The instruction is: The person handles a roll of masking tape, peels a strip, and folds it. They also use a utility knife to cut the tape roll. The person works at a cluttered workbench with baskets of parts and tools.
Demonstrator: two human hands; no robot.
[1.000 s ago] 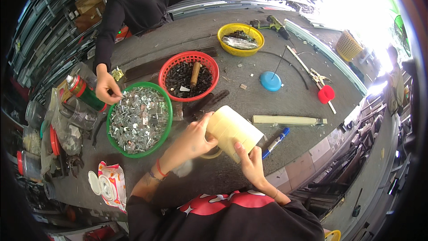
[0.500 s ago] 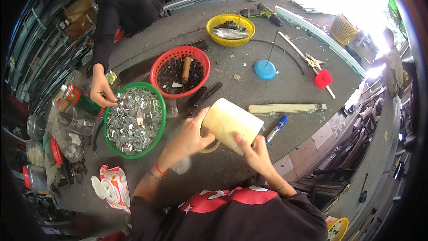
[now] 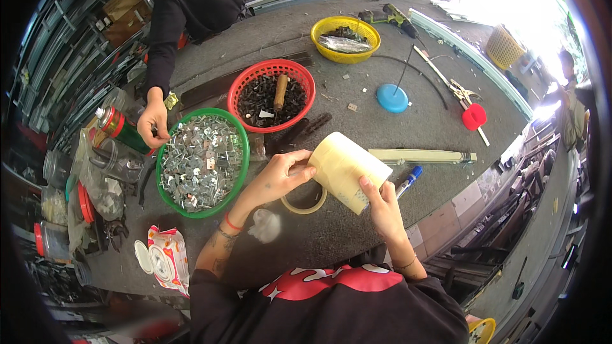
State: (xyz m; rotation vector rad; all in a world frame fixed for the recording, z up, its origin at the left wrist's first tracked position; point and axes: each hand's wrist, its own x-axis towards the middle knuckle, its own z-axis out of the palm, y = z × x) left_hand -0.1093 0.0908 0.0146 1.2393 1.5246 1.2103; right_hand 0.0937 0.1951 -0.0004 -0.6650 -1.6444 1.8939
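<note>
Above the table I hold a pale yellow cylinder that looks like several tape rolls side by side, tilted down to the right. My left hand grips its left end, with the thumb and fingers bent at the rim. On the lower right side my right hand holds it, thumb lying across the surface and the other fingers hidden behind. Beneath it a thin beige ring, perhaps a single tape roll, lies on the table, and a crumpled whitish clump rests beside that.
A co-worker's hand is at the green basket of small metal pieces. Nearby stand a red basket of dark parts and a yellow basket. A blue marker, a blue disc and a wipes pack lie around.
The cylinder has turned slightly in my hands and sits a little further right in view. More of the ring on the table shows. The whole view has shifted slightly.
</note>
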